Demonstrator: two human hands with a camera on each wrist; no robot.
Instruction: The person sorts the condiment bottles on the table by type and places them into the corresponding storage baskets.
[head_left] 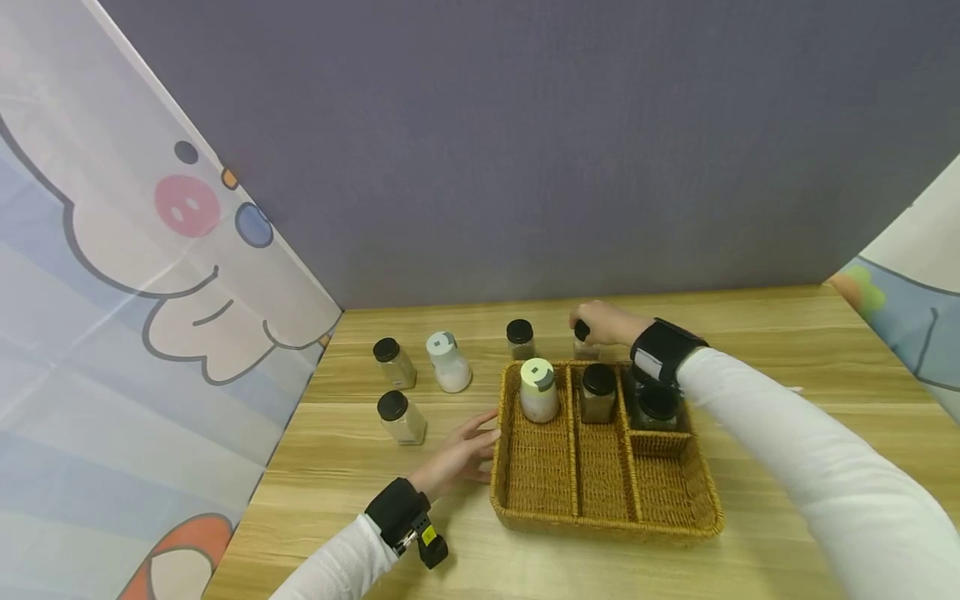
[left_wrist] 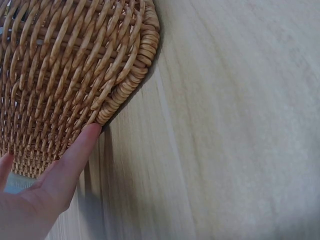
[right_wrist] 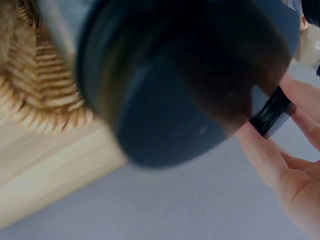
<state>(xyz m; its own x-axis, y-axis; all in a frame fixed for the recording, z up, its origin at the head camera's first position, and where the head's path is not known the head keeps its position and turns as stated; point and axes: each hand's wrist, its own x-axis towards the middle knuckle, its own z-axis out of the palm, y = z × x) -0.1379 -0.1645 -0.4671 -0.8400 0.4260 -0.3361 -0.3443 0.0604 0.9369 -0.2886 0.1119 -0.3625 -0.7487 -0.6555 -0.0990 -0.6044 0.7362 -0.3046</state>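
Note:
My left hand (head_left: 468,454) lies against the left wall of a divided wicker basket (head_left: 600,523), its fingers extended onto the weave, as the left wrist view also shows. Beyond the far rim, my right hand (head_left: 606,323) pinches the black lid of a spice jar (head_left: 585,350) that is partly hidden by the fingers. In the right wrist view the fingers (right_wrist: 262,150) hold that black lid's edge. Inside the basket are a white-capped shaker (head_left: 539,400), a black-lidded jar (head_left: 597,400) and more dark-lidded jars (head_left: 658,408) partly under my right wrist.
Another black-lidded jar (head_left: 521,337) stands behind the basket. Left of the basket are a second white-capped shaker (head_left: 452,371) and two black-lidded jars, one farther back (head_left: 397,367) and one nearer (head_left: 407,423). A grey panel (head_left: 525,167) rises along the table's back edge.

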